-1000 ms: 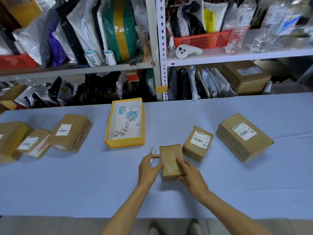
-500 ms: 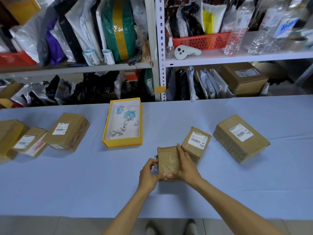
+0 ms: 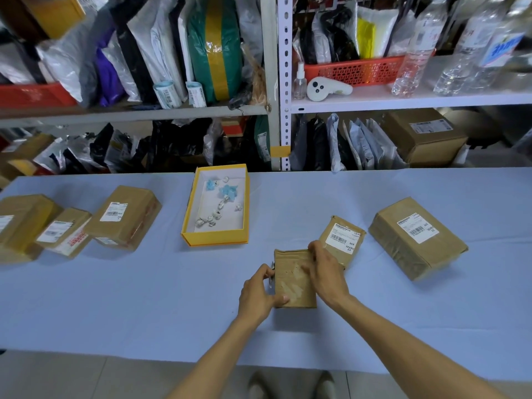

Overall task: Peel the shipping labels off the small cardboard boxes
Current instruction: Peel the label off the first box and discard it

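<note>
Small cardboard box on desk, near centre, top face bare with label residue. Left hand grip pinches its left edge; right hand grip clasps far-right corner. Labelled box just beside, right.

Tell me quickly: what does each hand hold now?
Left hand: closed on the bare box, left edge.
Right hand: gripping the same box, top right.

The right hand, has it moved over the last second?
Yes. The right hand went from the held box's near edge toward its far corner, nearer the labelled box.
</note>
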